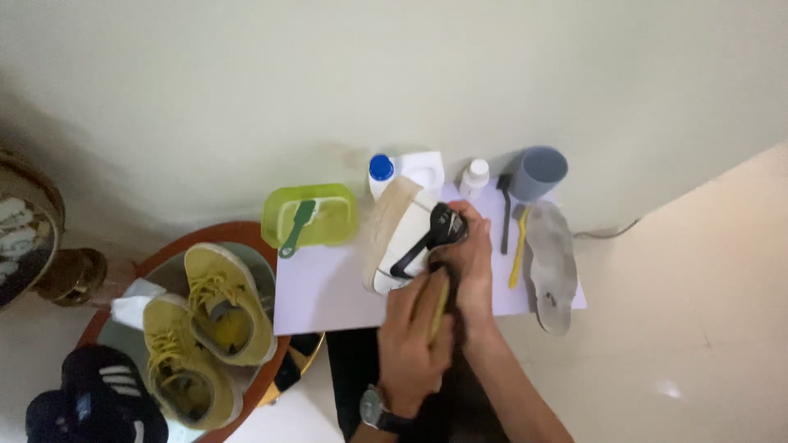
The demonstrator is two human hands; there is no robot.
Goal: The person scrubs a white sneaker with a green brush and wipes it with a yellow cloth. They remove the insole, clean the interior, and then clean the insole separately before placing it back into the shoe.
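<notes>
A white shoe (pixel 408 232) with a tan sole lies tilted on its side on a white sheet (pixel 320 283). My right hand (pixel 474 256) grips it from the right, fingers over its black trim. My left hand (pixel 413 338), with a watch on the wrist, is closed around a yellowish brush handle (pixel 441 305) that points up at the shoe's near end. The brush head is hidden behind my hands.
Along the wall stand a green tub (pixel 328 215) with a green brush (pixel 297 227), a blue-capped white jug (pixel 414 170), a small white bottle (pixel 474 175) and a grey cup (pixel 538 172). A black brush (pixel 505 215), yellow toothbrush (pixel 518 256) and grey insole (pixel 552 264) lie right. Two yellow sneakers (pixel 215 305) sit on a round tray (pixel 246 232).
</notes>
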